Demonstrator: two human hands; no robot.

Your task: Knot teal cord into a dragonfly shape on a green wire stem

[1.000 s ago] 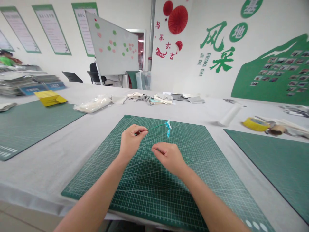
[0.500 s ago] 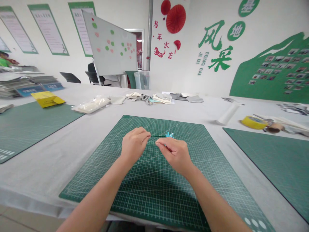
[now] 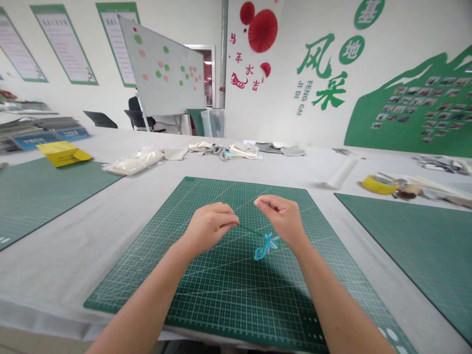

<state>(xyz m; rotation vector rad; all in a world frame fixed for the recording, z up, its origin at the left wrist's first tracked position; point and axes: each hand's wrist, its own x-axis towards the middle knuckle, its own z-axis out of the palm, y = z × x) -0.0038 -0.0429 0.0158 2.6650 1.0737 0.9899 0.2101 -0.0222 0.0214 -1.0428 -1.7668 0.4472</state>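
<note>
My left hand (image 3: 210, 226) is pinched on a thin green wire stem (image 3: 250, 230) that runs right to a small turquoise twisted ornament (image 3: 266, 246). The ornament hangs just above the green cutting mat (image 3: 228, 290), below my right wrist. My right hand (image 3: 282, 216) is closed in a pinch a little above and behind the ornament; what its fingertips hold is too thin to make out. Both forearms reach in from the bottom of the view.
Two more cutting mats lie at left (image 3: 44, 191) and right (image 3: 416, 231). A yellow box (image 3: 62, 153), a plastic bag (image 3: 132, 162), folded cloths (image 3: 239, 149), a white roll (image 3: 341, 173) and a yellow tape roll (image 3: 379, 184) sit further back. A whiteboard (image 3: 162, 73) stands behind the table.
The turquoise ornament swung from the far side of my hands down toward me, under my right wrist. My right hand rose and moved away from me; my left hand turned slightly.
</note>
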